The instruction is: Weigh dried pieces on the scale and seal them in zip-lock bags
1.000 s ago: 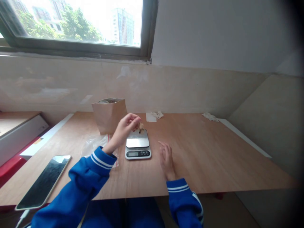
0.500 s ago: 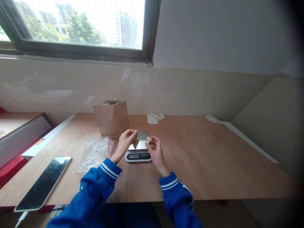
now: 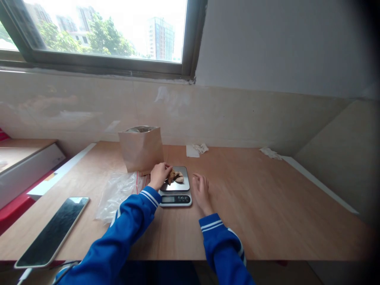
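Brown pieces (image 3: 179, 177) on the scale (image 3: 176, 204)

They lie on its plate (image 3: 185, 185), the display (image 3: 168, 199) turned near, presumably for reading. The left grip (image 3: 159, 175) meets their left edge; pinching or not, I can't tell. The right grip (image 3: 202, 190) rests released, just right of the scale.
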A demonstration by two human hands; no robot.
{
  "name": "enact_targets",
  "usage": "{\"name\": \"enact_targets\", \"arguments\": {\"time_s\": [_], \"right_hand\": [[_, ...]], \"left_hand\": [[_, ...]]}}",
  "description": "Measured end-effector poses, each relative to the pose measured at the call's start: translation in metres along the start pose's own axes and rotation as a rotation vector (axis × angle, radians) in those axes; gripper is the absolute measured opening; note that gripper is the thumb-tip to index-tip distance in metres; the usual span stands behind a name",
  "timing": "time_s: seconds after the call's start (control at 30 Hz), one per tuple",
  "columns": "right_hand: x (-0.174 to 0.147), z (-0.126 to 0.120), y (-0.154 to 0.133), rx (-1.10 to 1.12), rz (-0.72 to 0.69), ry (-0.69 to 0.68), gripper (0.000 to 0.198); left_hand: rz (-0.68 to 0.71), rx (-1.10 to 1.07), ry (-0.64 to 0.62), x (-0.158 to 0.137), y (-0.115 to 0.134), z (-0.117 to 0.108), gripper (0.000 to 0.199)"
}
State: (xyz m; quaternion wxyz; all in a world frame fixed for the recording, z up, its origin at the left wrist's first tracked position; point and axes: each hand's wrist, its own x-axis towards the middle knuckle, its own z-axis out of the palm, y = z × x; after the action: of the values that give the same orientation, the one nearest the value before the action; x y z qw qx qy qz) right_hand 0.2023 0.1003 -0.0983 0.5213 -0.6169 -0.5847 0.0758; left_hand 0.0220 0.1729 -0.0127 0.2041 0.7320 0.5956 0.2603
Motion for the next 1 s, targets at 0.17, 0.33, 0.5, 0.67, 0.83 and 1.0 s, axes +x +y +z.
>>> {"name": "enact_targets", "arguments": {"time_s": [0.17, 0.33, 0.5, 0.67, 0.83, 1.0], "right_hand": [[-0.007, -0.008, 0.01, -0.055, 0.039, -0.013, 0.025], [-0.006, -0.009, 0.006, -0.055, 0.041, -0.044, 0.025], [-0.005, -0.01, 0.011, -0.027, 0.079, -0.048, 0.027], [-0.005, -0.009, 0.015, -0.022, 0.098, -0.047, 0.027], [-0.004, -0.008, 0.016, -0.01, 0.115, -0.054, 0.026], [-0.004, -0.005, 0.02, 0.015, 0.127, 0.008, 0.024]], "left_hand": [[0.026, 0.024, 0.04, 0.003, 0.005, -0.003, 0.024], [0.214, 0.117, 0.383, -0.004, 0.038, -0.046, 0.022], [0.23, 0.212, 0.723, 0.015, 0.057, -0.105, 0.028], [0.233, 0.344, 0.486, 0.036, 0.041, -0.126, 0.03], [0.173, 0.33, 0.373, 0.037, 0.037, -0.139, 0.036], [0.173, 0.397, 0.138, 0.045, 0.036, -0.157, 0.035]]}}
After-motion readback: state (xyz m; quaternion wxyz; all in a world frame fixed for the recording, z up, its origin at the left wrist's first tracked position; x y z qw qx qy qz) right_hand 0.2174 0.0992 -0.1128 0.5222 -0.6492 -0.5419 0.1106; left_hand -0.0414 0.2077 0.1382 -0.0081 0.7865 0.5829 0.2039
